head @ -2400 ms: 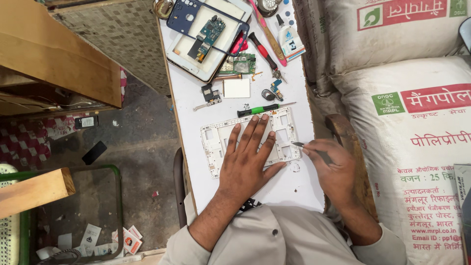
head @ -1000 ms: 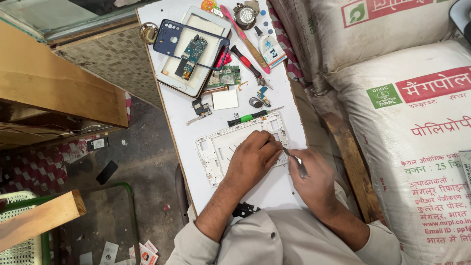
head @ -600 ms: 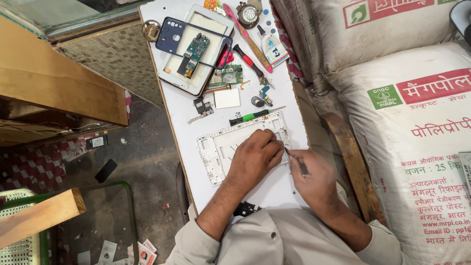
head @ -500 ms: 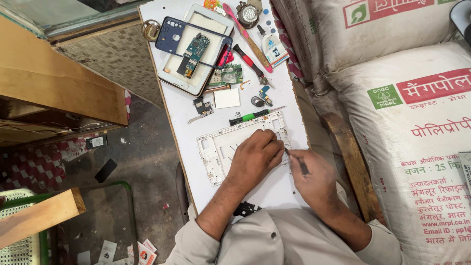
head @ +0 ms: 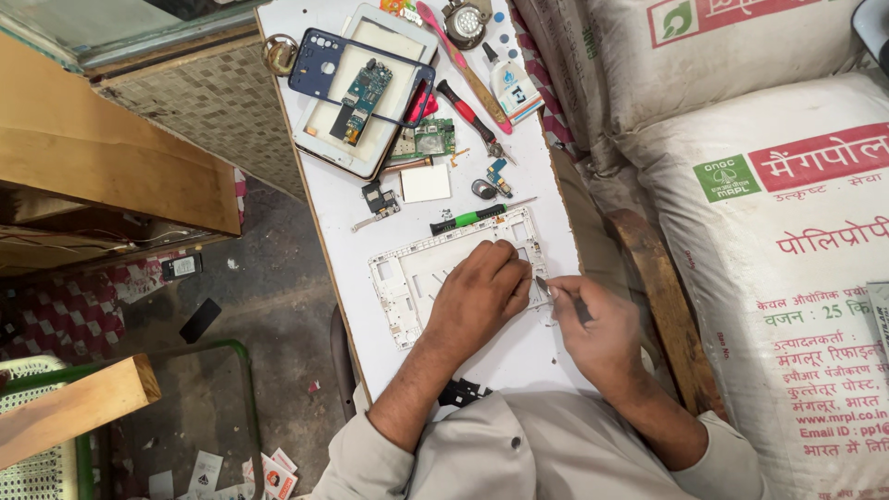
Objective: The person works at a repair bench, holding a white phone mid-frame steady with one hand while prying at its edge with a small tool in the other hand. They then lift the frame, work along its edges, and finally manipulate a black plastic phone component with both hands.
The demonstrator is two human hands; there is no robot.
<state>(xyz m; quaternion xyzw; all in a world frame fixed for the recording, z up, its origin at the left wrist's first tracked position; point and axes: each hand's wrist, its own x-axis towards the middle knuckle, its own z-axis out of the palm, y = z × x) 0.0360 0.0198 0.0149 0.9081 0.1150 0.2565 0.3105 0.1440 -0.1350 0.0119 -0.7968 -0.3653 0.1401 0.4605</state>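
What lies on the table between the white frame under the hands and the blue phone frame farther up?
In the head view: a green-handled screwdriver, a white square piece and a small black part.

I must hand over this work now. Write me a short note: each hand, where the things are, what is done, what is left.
Left hand: flat on the white plastic tablet frame, pressing it to the narrow white table.
Right hand: pinch grip on a thin metal tool, tip at the frame's right edge.
Nearby: green-handled screwdriver just above the frame; blue phone frame and green circuit board on a white panel at the far end.
Done: frame is stripped and bare.
Left: work at the right edge seems unfinished; loose parts lie unassembled.
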